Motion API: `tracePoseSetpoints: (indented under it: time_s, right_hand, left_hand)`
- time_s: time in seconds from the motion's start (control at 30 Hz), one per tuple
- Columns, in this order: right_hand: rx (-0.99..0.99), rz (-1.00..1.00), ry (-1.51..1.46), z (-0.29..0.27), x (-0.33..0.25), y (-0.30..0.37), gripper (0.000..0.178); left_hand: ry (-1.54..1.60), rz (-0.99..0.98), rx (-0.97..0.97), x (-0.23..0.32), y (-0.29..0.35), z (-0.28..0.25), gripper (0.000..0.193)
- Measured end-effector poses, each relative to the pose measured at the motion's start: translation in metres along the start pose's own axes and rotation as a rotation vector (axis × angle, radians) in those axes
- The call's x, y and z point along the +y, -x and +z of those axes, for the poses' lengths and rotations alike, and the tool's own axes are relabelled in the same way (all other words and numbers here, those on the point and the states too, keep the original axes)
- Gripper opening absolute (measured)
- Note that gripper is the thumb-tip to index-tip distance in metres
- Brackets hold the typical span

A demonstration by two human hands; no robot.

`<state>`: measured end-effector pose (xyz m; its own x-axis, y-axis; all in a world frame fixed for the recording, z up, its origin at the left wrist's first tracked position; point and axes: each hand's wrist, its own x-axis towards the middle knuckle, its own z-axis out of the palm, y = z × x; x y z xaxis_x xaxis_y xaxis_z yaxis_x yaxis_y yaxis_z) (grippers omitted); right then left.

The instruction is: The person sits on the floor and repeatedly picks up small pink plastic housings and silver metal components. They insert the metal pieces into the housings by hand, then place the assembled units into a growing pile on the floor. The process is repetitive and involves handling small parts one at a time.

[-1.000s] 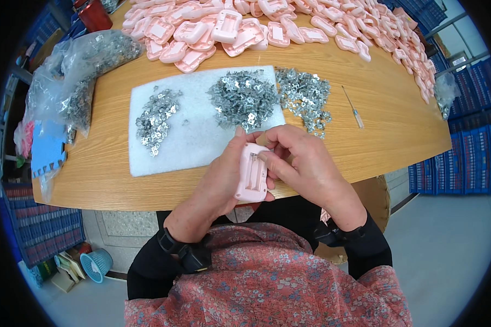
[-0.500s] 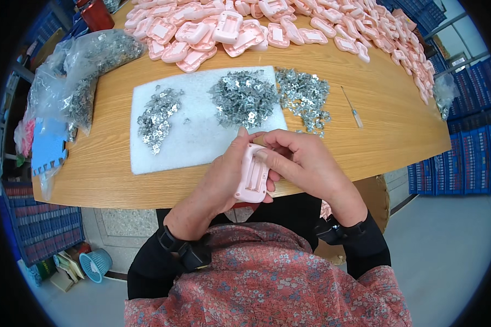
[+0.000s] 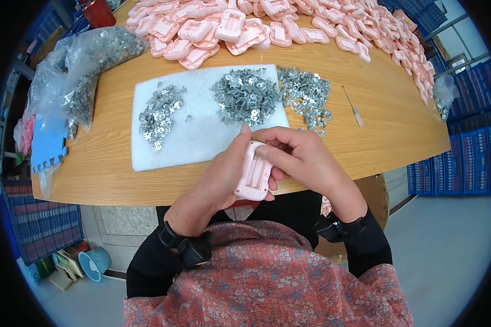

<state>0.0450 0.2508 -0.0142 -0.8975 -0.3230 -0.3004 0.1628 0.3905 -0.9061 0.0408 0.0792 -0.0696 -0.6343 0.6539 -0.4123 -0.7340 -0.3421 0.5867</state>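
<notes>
A pale pink plastic casing [image 3: 254,177] with a long battery slot lies tilted in my left hand [image 3: 225,173], whose fingers wrap under it and show at its right edge. The left thumb runs along its upper left side. From the right, my right hand [image 3: 305,159] closes on the casing's upper end, its thumb pressed at the top of the slot and its other fingers curled. Whether a small part sits under that thumb is hidden. Beyond both hands, a white foam sheet [image 3: 199,143] carries a large heap of small metal pieces [image 3: 245,95] and a smaller heap [image 3: 161,116].
More metal pieces [image 3: 305,98] lie right of the sheet, then a thin screwdriver [image 3: 353,108]. Many pink casings [image 3: 232,25] pile along the far edge. At the left are a clear bag of metal parts [image 3: 82,82] and a blue foam mat [image 3: 48,143].
Both hands hold nearly the same pose around the casing. The right thumb still presses at the slot's upper end. The view has shifted slightly.
</notes>
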Motion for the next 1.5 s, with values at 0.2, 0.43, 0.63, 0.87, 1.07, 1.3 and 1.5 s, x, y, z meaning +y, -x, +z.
tracePoseSetpoints:
  time_s: [0.2,0.43,0.63,0.87,1.07,1.3,1.5]
  right_hand:
    - [-0.085,-0.029,-0.256,-0.005,0.021,0.004,0.031]
    - [-0.087,-0.073,-0.271,-0.017,0.027,0.003,0.036]
    - [-0.074,-0.069,-0.229,-0.020,0.020,0.009,0.038]
    - [0.150,-0.287,-0.394,-0.009,0.023,0.011,0.029]
    - [0.291,-0.425,-0.252,0.016,0.031,0.012,0.029]
    - [0.322,-0.516,-0.159,0.030,0.022,0.012,0.031]
    - [0.368,-0.668,0.323,0.027,0.019,0.016,0.033]
  left_hand:
    - [0.010,0.030,-0.055,-0.002,0.003,0.003,0.065]
    - [-0.622,0.190,0.150,0.012,0.022,0.001,0.040]
    - [-1.149,0.464,0.056,0.017,0.022,0.008,0.034]
    - [-0.239,0.188,0.079,0.015,0.015,0.001,0.034]
    - [0.166,0.174,-0.111,0.018,0.019,-0.002,0.042]
    - [0.204,0.198,-0.093,0.014,0.021,0.002,0.038]
    - [0.170,0.186,-0.012,0.011,0.019,0.003,0.038]
